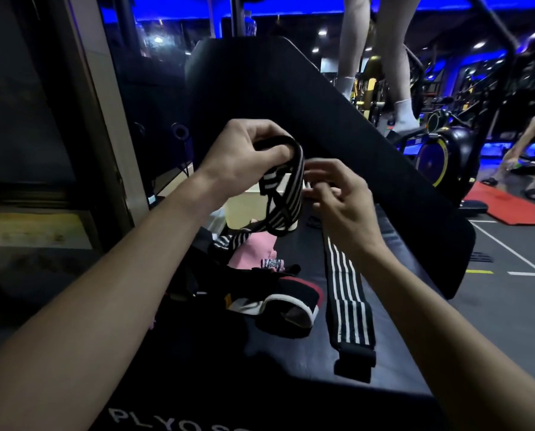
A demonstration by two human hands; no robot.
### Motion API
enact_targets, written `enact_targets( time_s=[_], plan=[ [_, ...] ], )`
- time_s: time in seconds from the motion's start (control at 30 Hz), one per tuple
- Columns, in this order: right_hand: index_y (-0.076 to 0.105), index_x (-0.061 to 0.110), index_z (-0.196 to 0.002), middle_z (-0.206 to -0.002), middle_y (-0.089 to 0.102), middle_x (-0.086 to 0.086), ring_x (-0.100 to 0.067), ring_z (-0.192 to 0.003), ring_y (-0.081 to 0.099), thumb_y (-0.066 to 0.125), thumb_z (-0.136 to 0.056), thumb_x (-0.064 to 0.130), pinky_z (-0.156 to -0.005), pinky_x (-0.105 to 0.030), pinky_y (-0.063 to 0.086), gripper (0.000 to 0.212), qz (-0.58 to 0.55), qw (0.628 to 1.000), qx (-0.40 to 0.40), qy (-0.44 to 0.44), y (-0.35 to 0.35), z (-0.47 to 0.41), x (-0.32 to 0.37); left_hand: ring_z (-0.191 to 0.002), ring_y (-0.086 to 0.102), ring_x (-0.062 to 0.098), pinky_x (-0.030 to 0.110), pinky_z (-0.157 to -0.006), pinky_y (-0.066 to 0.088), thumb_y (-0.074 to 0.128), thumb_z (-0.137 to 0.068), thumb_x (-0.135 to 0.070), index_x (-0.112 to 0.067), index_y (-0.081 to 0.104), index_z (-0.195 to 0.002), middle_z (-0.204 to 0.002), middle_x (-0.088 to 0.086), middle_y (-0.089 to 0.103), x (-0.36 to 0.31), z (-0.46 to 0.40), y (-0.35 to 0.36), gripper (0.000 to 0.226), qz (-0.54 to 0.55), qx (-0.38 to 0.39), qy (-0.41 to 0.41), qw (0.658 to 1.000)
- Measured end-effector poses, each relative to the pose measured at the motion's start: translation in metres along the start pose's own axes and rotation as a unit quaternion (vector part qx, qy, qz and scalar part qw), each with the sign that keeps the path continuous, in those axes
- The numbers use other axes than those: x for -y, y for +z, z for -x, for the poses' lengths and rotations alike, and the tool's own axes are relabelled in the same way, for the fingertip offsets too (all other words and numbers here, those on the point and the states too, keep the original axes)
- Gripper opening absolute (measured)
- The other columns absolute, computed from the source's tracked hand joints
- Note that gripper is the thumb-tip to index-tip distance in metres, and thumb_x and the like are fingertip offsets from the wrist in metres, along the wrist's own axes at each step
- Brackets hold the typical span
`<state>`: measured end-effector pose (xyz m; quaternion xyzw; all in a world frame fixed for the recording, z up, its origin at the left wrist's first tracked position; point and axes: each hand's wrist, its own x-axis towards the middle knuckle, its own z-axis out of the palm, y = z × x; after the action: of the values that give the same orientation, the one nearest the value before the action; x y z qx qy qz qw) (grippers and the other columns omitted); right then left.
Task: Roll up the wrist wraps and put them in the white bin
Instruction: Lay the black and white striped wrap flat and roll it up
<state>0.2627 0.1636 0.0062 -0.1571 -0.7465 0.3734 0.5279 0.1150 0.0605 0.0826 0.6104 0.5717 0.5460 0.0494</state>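
Held wrap (283,194): black with white stripes, up in the air above the bench; it hangs in a loose twisted loop, and its tail trails down onto the pile of gear.
Left hand (247,150): fingers curled round the top end of the held wrap, gripping it.
Right hand (337,197): just beside the loop, fingers bent toward it; blur hides whether they pinch the strap or only reach for it, so I cannot tell its grip.
Second wrap (348,293): lies flat and unrolled along the bench (400,346), right of the pile, under the right forearm.
Bin (247,206): white, sits behind the held wrap, partly hidden by it; I cannot see inside.
Pile: a pink cloth (255,248) and a black, red and white pad (278,303) lie left of the second wrap.
Stage: likely the start of rolling; no wrap looks rolled.
Risk, twist: the crossed loop may roll crooked or bulky unless it is straightened first.
Risk, snag: the trailing tail touches the pile and could drag the pink cloth along.
Risk, slack: a loose first turn may let the roll spring open.
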Motion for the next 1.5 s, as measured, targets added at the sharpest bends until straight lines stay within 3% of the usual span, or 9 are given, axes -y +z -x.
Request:
enact_targets(
  time_s=[0.17,0.3,0.43,0.57,0.7,0.97,1.1,1.27,1.5],
  plan=[
    [0.061,0.023,-0.128,-0.114,0.072,0.004,-0.008,-0.096,0.072,0.066,-0.097,0.036,-0.079,-0.030,0.058,0.034,0.017,0.997,0.075,-0.013,-0.007,0.011,0.010,-0.085,0.073,0.012,0.021,-0.078,0.057,0.068,-0.094,0.002,0.003,0.075,-0.107,-0.093,0.011,0.077,-0.001,0.011,0.007,0.014,0.016,0.071,0.038,0.997],
    [0.064,0.018,-0.091,-0.075,0.065,0.010,-0.003,-0.067,0.056,0.056,-0.103,0.020,-0.060,-0.035,0.047,0.014,0.037,0.998,0.014,-0.043,-0.006,0.019,0.010,-0.084,0.075,0.028,0.039,-0.080,0.063,0.078,-0.091,-0.014,-0.005,0.076,-0.103,-0.094,0.018,0.076,-0.001,0.015,0.018,0.015,0.031,0.057,0.043,0.997],
    [0.064,0.003,-0.103,-0.093,0.066,-0.010,-0.019,-0.086,0.058,0.051,-0.100,0.021,-0.078,-0.039,0.047,0.023,-0.130,0.990,-0.034,0.043,-0.018,0.023,0.010,-0.080,0.065,0.007,0.018,-0.075,0.052,0.066,-0.101,-0.028,-0.013,0.070,-0.117,-0.100,0.004,0.070,0.022,0.020,0.024,0.022,0.003,0.058,-0.011,0.998],
    [0.058,-0.001,-0.124,-0.108,0.065,-0.019,-0.029,-0.101,0.062,0.046,-0.107,0.014,-0.090,-0.038,0.052,0.026,-0.261,0.954,-0.068,0.130,-0.039,0.026,0.014,-0.102,0.071,0.018,0.034,-0.099,0.053,0.049,-0.107,-0.040,-0.009,0.071,-0.120,-0.112,0.005,0.075,0.074,0.035,0.036,0.040,0.018,0.162,-0.155,0.974],
    [0.064,0.010,-0.116,-0.100,0.071,-0.010,-0.017,-0.085,0.070,0.045,-0.107,0.015,-0.071,-0.027,0.059,0.021,-0.266,0.944,-0.117,0.158,-0.062,0.018,0.007,-0.101,0.071,0.013,0.031,-0.093,0.053,0.077,-0.091,-0.036,-0.021,0.072,-0.112,-0.107,0.002,0.076,0.108,0.058,0.043,0.026,-0.082,0.287,-0.139,0.944],
    [0.067,0.009,-0.112,-0.081,0.067,-0.004,-0.017,-0.068,0.067,0.046,-0.099,0.027,-0.057,-0.026,0.057,0.030,-0.322,0.866,-0.211,0.319,-0.099,0.014,-0.052,-0.095,0.069,0.037,0.045,-0.072,0.057,0.067,-0.090,-0.025,-0.025,0.071,-0.110,-0.103,0.005,0.074,0.136,0.076,0.058,0.020,-0.405,0.079,0.009,0.911],
    [0.062,0.015,-0.083,-0.064,0.066,0.002,-0.011,-0.050,0.065,0.041,-0.102,0.019,-0.051,-0.028,0.057,0.029,-0.282,0.850,-0.173,0.409,-0.094,0.034,-0.082,-0.109,0.065,0.028,0.049,-0.080,0.059,0.065,-0.085,-0.005,-0.026,0.065,-0.136,-0.122,-0.006,0.072,0.095,0.065,0.063,0.055,-0.369,0.056,0.112,0.921],
    [0.061,0.021,-0.078,-0.070,0.061,0.003,-0.010,-0.064,0.057,0.061,-0.099,0.017,-0.063,-0.029,0.046,0.021,-0.102,0.882,-0.142,0.439,-0.101,0.045,-0.116,-0.113,0.053,0.018,0.043,-0.102,0.044,0.042,-0.085,-0.002,-0.026,0.056,-0.141,-0.126,-0.002,0.065,0.075,0.060,0.071,0.063,-0.249,0.131,-0.020,0.959],
    [0.063,0.017,-0.085,-0.077,0.063,-0.003,-0.013,-0.060,0.051,0.067,-0.098,0.015,-0.044,-0.017,0.050,0.014,-0.080,0.894,-0.145,0.417,-0.120,0.013,-0.137,-0.084,0.066,-0.005,0.016,-0.082,0.057,0.072,-0.089,-0.002,-0.031,0.057,-0.132,-0.089,-0.025,0.070,0.061,0.066,0.073,0.055,0.100,0.221,-0.197,0.950]
  ],
)
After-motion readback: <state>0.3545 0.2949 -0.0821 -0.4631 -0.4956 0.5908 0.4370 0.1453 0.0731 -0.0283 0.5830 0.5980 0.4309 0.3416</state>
